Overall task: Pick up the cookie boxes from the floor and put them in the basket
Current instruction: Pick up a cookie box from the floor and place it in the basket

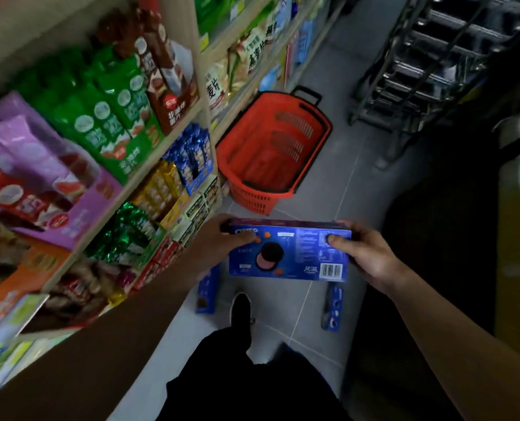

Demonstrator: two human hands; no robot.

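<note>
I hold a blue cookie box [295, 256] flat in front of me, above the floor. My left hand [219, 241] grips its left end with the thumb on top. My right hand [365, 253] grips its right end, thumb on the top face. The red basket [246, 189] stands on the floor ahead, beside the shelf, and looks empty inside. Two more blue cookie boxes lie on the grey tiles below: one at the left [207, 291] by the shelf foot, one at the right [333, 308].
Shelves [149, 165] full of snack packs run along the left. A dark metal rack [419, 65] stands at the far right. My black shoe [241, 311] and dark trousers are below the box. Grey tile floor [337, 183] lies between shelf and rack.
</note>
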